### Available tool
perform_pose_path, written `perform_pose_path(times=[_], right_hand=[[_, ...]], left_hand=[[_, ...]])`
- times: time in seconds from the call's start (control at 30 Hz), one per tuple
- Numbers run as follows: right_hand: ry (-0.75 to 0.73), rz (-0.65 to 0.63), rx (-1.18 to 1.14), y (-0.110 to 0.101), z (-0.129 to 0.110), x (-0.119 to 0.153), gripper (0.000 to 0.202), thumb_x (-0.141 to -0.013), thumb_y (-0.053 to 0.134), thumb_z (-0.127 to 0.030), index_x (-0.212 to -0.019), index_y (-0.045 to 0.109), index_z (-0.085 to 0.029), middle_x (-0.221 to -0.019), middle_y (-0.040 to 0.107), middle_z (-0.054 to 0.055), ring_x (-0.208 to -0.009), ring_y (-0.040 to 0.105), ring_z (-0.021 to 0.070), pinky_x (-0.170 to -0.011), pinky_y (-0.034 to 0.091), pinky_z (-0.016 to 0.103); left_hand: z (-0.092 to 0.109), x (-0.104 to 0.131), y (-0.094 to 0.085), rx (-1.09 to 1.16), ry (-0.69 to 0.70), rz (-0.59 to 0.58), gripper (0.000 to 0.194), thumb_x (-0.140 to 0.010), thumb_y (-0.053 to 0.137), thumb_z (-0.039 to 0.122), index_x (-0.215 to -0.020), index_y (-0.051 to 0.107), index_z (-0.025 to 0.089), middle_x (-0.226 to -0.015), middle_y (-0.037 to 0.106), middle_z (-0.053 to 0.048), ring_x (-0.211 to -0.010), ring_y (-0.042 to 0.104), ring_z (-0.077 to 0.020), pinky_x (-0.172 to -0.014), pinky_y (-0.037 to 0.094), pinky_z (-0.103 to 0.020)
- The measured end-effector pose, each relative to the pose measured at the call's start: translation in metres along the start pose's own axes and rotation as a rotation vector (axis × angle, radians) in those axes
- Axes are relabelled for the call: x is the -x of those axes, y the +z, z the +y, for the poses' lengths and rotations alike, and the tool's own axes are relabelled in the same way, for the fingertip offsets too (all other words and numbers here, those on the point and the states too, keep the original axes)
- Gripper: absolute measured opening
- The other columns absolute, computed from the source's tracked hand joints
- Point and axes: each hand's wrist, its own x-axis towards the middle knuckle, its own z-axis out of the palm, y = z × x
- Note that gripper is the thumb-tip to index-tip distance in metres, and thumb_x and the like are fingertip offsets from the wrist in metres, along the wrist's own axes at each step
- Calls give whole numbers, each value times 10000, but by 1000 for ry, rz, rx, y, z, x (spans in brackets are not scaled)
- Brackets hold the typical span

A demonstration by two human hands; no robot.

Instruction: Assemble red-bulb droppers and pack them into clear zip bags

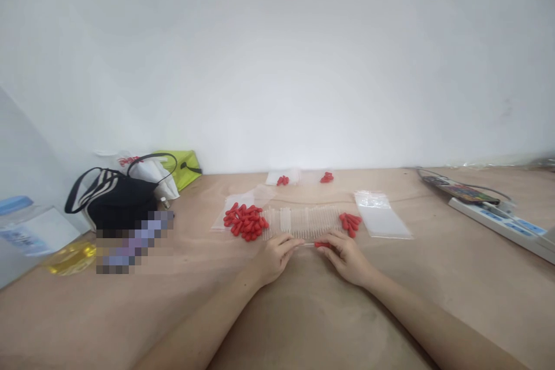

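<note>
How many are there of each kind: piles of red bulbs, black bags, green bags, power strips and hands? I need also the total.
Piles of red bulbs: 4
Black bag: 1
Green bag: 1
Power strip: 1
Hands: 2
Total: 9

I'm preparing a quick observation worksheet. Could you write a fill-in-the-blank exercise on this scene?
The bulb in the right hand is coloured ____.
Of the two heaps of bulbs beside the row of clear tubes, the larger lies nearer the ____ hand.
The power strip lies to the ____ of the right hand.
The bottle cap at the far left is coloured ____.

Missing words: red; left; right; blue.
</note>
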Motion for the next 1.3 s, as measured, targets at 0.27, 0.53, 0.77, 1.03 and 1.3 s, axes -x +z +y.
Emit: perform_pose_path(times=[0.27,0.53,0.77,1.03,1.3], right_hand=[[3,-23,-29,0,0,1,149,-801,485,-263,-872,598,-198,-827,625,53,-773,569,163,-696,462,296],[-11,-13,-35,0,0,2,157,-810,461,-263,-827,603,-198,-795,639,38,-738,576,148,-675,454,268],[-40,-5,8,0,3,4,166,-817,452,-270,-828,601,-197,-808,637,48,-746,570,149,-675,449,267],[-127,-32,202,0,2,6,164,-815,458,-284,-805,599,-201,-769,622,44,-711,550,152,-627,416,263],[-177,-7,313,-1,3,3,140,-805,482,-272,-780,595,-193,-705,611,39,-679,503,160,-620,357,286]], left_hand=[[-1,-1,2,29,34,27,287,-877,352,182,-1055,576,210,-837,601,-48,-760,561,-131,-701,466,-262],[0,-2,5,57,90,35,280,-869,371,175,-1050,584,189,-807,613,-54,-769,569,-132,-697,473,-253],[3,-2,6,43,110,15,292,-871,360,168,-1079,565,190,-797,607,-50,-750,565,-126,-693,472,-246],[4,-2,6,-45,185,-4,302,-871,341,150,-1068,568,173,-766,602,-57,-704,548,-127,-665,468,-249],[9,-7,9,-139,213,27,286,-886,334,184,-1028,579,142,-755,610,-54,-682,549,-129,-641,467,-238]])
